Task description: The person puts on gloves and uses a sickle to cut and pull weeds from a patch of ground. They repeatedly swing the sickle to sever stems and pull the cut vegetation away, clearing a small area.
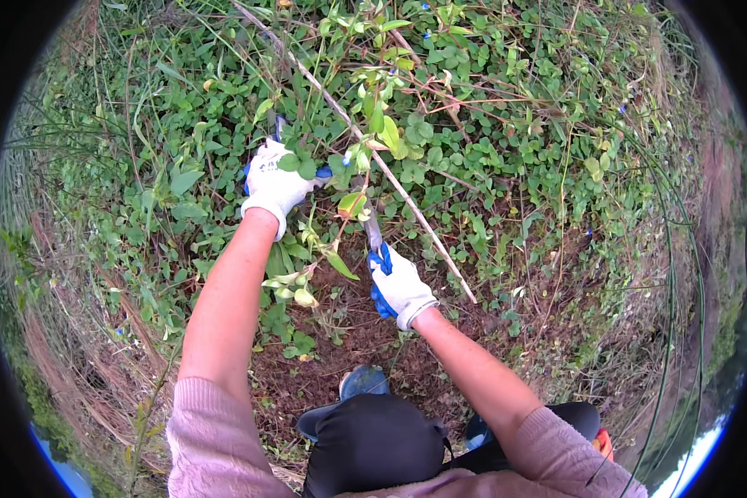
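My left hand (280, 173), in a white work glove with a blue coated palm, reaches down into low green leaves; its fingers are spread, and leaves partly cover it. Whether it grips a stem cannot be told. Lower right of it, my right hand (398, 283), in a matching glove, is closed around the end of a long greyish tool or stick (371, 229), whose far part disappears under the foliage. A thin dry stalk (404, 193) crosses diagonally above the right hand. Between the hands rises a leafy stem with pale green pods or buds (299, 289).
Dense ground-cover plants (504, 143) with small blue flowers spread ahead. Bare reddish-brown soil (348, 330) lies near my blue shoes (364, 381) and a dark-clothed knee (376, 442). Long grass blades (669, 280) arch at the right, and dry grass (81, 355) lies at the left.
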{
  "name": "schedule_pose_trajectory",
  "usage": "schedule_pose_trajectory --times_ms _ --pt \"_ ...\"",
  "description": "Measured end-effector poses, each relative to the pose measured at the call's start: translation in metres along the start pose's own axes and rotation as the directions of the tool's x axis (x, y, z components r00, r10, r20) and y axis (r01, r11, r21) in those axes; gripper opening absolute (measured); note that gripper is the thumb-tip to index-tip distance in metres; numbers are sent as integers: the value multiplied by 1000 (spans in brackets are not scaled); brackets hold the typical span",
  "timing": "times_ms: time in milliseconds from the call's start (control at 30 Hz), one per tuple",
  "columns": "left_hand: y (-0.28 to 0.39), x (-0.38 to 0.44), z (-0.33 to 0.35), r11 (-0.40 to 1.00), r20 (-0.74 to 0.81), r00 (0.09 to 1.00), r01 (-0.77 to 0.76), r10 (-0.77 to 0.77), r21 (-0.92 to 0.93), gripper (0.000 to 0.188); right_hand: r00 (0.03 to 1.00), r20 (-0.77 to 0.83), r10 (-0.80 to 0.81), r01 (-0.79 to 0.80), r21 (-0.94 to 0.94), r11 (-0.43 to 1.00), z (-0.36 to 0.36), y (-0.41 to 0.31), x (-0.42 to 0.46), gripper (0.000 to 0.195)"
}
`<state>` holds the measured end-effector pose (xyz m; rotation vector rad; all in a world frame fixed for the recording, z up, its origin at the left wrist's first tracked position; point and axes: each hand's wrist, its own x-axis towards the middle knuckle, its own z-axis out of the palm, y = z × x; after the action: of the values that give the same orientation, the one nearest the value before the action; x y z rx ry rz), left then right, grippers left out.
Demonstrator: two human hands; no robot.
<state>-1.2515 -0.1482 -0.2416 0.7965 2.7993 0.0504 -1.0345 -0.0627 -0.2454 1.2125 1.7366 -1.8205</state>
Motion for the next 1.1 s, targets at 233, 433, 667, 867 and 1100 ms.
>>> schedule_pose_trajectory --times_ms 233,433,667,867,1100 --pt "26 30 32 964 -121 984 154 -129 219 22 999 29 33 -23 -297 954 2 66 -55 52" --pt "-4 18 32 999 -179 983 -29 34 28 21 996 24 90 -83 -197 977 -47 144 -143 49" --pt "-1 9 13 994 -139 987 -64 76 90 19 990 58 -129 133 -83 988 8 -13 19 20" --pt "-13 0 -8 995 -125 989 -67 75 67 16 992 90 -92 124 -483 867 -40 136 -116 47" --pt "-23 5 12 1000 -194 981 25 -28 -17 19 991 -132 0 7 55 998 -47 3 -38 18"
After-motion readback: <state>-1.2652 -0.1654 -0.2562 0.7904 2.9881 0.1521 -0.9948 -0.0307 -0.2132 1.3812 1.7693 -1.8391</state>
